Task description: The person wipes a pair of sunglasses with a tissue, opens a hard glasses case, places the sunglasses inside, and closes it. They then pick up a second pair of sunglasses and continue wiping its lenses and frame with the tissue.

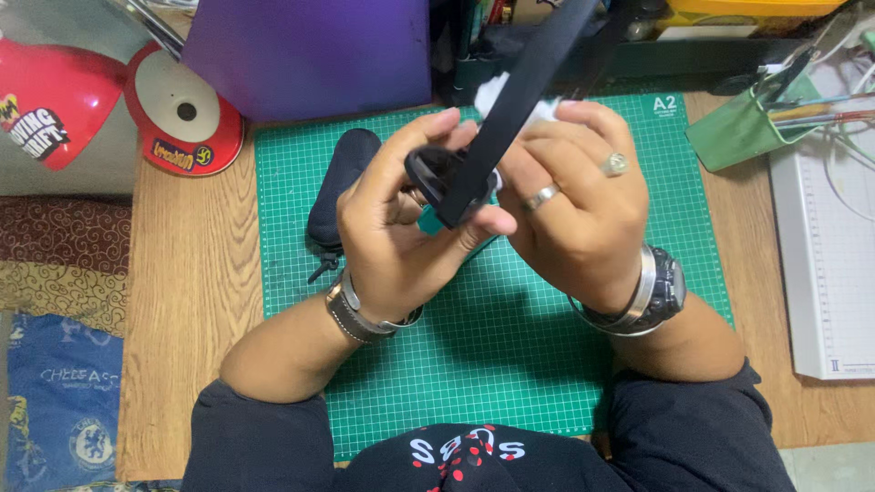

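Observation:
My left hand [396,219] grips the lower end of a black strap [510,109], where a black buckle-like part [436,173] sits. The strap rises up and to the right out of the top of the view. My right hand [574,196], with two rings on its fingers, presses a white cloth or tissue [497,91] against the strap. Both hands are raised above a green cutting mat [510,364]. Something teal shows between my palms; I cannot tell what it is.
A black zip pouch [339,187] lies on the mat's left part. A red desk lamp [178,114] stands at the back left, a purple box [310,55] behind the mat. A green tool holder [743,128] and a white ruler board [825,264] are at the right.

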Motion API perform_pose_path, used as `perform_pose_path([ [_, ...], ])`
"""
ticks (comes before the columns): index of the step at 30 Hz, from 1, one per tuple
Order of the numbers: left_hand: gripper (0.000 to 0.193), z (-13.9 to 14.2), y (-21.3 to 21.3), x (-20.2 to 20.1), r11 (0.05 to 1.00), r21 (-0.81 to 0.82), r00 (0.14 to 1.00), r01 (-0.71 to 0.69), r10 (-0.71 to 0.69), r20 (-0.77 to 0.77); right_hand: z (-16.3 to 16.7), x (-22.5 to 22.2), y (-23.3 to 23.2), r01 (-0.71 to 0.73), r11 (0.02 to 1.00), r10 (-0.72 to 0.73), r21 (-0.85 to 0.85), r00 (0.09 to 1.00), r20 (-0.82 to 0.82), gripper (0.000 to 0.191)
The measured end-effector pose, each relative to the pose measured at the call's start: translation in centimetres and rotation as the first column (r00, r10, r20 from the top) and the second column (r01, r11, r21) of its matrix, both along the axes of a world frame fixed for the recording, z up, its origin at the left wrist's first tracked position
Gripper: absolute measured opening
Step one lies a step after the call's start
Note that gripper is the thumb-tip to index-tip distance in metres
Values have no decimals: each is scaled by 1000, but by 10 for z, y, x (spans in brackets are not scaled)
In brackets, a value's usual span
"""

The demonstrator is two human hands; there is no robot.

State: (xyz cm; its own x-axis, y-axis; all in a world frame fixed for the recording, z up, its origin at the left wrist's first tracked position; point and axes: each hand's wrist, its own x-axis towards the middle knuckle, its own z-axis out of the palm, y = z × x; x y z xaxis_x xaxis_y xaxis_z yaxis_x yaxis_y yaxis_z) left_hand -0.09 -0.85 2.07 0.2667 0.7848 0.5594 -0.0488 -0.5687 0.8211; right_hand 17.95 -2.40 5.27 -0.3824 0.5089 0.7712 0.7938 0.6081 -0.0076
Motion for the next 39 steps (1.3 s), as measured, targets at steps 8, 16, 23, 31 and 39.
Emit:
perform_pose_path([
  [8,55,-1,2,-2,983,-140,991,-121,112,-71,-11,-2,2,94,983,-109,160,990,88,23],
  [16,53,-16,6,-7,970,-69,969,234,-226,99,-24,18,4,42,970,-66,240,993,94,10],
  [23,56,-27,12,-7,922,-132,866,365,-284,412,-20,12,8,-48,981,44,190,999,26,17],
  [31,57,-15,21,-5,970,-98,959,222,-199,201,-2,12,6,-84,991,100,106,983,-157,15],
  [39,52,1,19,1,991,15,991,131,-130,-13,-9,22,-29,63,980,-54,188,997,-49,23],
])
